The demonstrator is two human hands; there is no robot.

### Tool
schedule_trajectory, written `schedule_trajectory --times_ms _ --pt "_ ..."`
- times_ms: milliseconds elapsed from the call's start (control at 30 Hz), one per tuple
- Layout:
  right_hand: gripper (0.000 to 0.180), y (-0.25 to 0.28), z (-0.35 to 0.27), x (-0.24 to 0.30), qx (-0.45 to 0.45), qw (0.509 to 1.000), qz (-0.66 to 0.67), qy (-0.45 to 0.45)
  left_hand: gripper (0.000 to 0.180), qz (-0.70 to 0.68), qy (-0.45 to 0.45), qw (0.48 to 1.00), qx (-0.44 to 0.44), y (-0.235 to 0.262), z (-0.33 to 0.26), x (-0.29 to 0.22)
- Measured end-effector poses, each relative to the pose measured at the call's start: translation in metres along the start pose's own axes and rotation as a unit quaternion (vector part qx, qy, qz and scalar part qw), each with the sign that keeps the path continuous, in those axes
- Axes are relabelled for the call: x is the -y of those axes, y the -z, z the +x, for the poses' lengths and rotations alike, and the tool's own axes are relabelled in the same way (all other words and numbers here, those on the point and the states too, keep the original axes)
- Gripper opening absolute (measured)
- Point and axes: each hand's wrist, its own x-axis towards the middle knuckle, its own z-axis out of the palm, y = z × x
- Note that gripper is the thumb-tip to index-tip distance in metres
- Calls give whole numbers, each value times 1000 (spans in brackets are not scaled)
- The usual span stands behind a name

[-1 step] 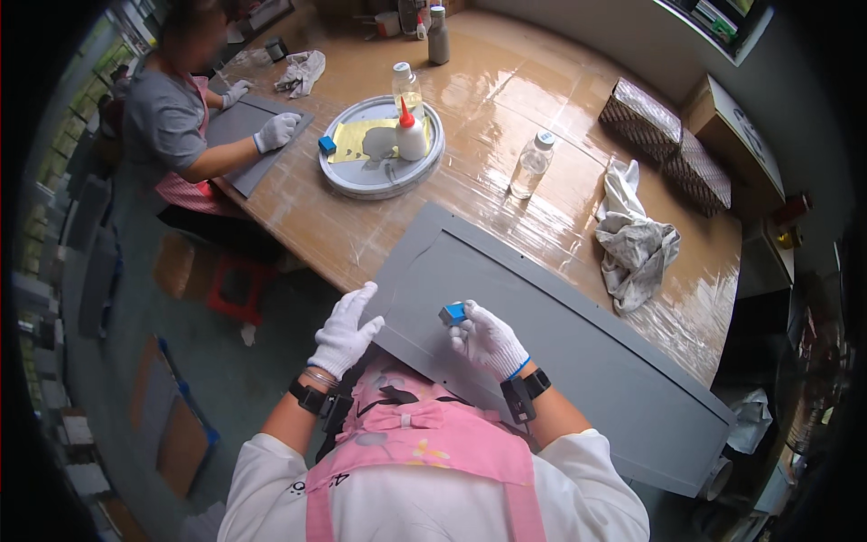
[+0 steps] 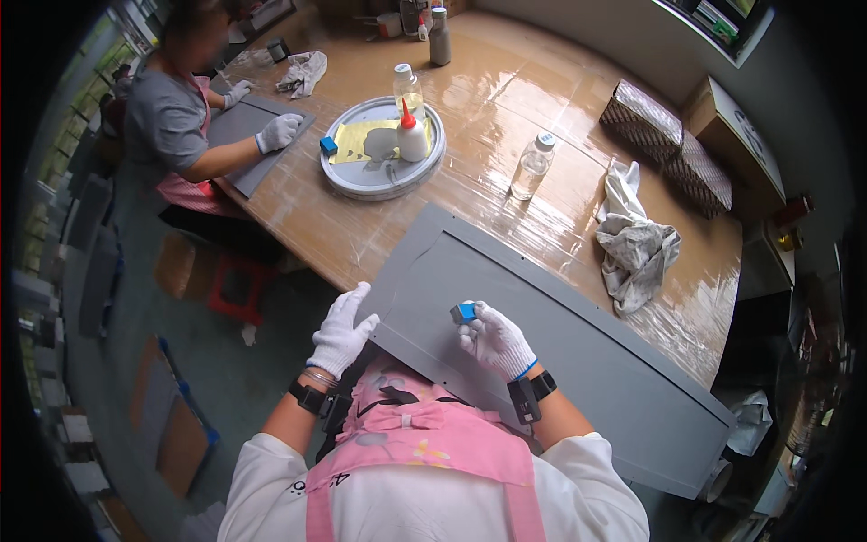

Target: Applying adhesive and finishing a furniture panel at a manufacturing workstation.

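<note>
On the table edge: long grey panel [image 2: 578,361] lies flat.
Left hand [image 2: 341,332]: gloved, fingers spread on the panel's near corner.
Right hand [image 2: 495,340]: gloved fingers pinching a small blue block [image 2: 464,313] against the panel.

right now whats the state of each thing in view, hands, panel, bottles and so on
left hand: gloved, resting on the panel's near corner
right hand: gloved, pinching a small blue block
blue block: held against the panel
grey panel: lying flat, overhanging the table edge
round tray: flat on the table
glue bottle: upright in the tray, red cap on
clear bottle: upright, capped
rag: crumpled
</note>
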Motion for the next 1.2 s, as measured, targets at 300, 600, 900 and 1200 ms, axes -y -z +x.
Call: schedule_trajectory --times_ms 300,600,900,1200 --pt "33 36 -22 49 -121 985 37 116 62 14 215 976 5 -22 7 34" --pt "28 40 -26 65 -61 991 -3 118 57 69 226 972 8 -35 10 36" --pt "27 48 -36 85 -77 989 -31 121 50 37 262 964 -5 -39 6 38" --pt "26 36 -10 99 -37 986 -95 134 56 -29 308 950 44 -20 10 36"
